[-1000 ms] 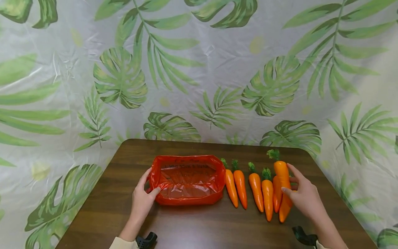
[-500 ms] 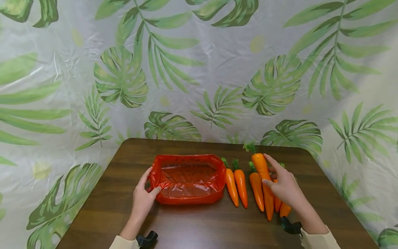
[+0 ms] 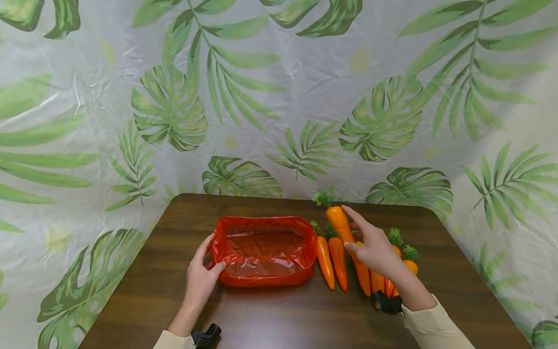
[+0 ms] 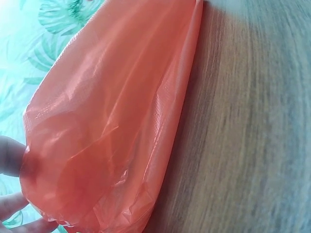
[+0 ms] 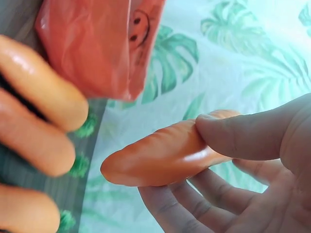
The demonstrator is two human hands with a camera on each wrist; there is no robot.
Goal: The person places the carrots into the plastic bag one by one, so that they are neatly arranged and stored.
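Pinching, left hand (image 3: pixel 201 277) holds a gaping red bag (image 3: pixel 270 281), right hand (image 3: pixel 378 250) a carrot (image 3: pixel 339 222).

Left grip (image 3: pixel 200 276) is held in a C-curve; in the right grip (image 3: pixel 376 249), the thumb (image 5: pixel 243 133) is opposed to bent fingers (image 5: pixel 206 199) (right forearm (image 3: pixel 414 287) angled inward).

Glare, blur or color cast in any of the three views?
Head: mostly crisp, pale sheen on the wooden tabletop near the bottom edge. Left wrist: leaf-print backdrop washed out and cyan-tinted, small glints on the red plastic bag. Right wrist: backdrop also bright and cyan, white highlight on the held carrot.
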